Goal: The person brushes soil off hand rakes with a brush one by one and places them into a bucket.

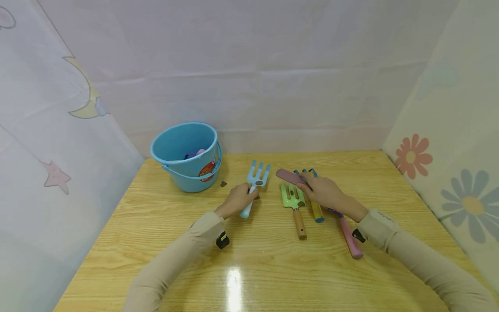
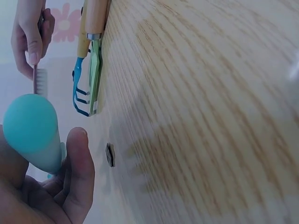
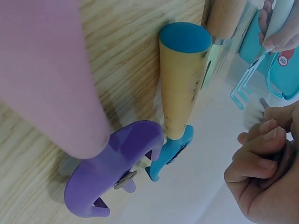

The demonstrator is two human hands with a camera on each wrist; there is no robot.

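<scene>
My left hand (image 1: 238,200) grips the pale handle of a light blue hand fork (image 1: 257,175), its tines pointing away from me. A brown bit clings to the fork's head. In my right hand (image 1: 327,193) is a brush with a pinkish-brown back (image 1: 287,176); its white bristles (image 2: 41,83) face down in the left wrist view. The brush head points left toward the fork, apart from it. Below the right hand lie a green fork (image 1: 292,197) with a wooden handle, a blue rake with a yellow handle (image 3: 182,84), and a purple rake (image 3: 112,163) with a pink handle.
A blue bucket (image 1: 183,182) stands at the back left, with purple and pink things inside. Small brown bits (image 1: 223,184) lie on the wooden table (image 1: 175,260) near it. More bits sit on the green fork and purple rake. Patterned cloth hangs behind and on both sides.
</scene>
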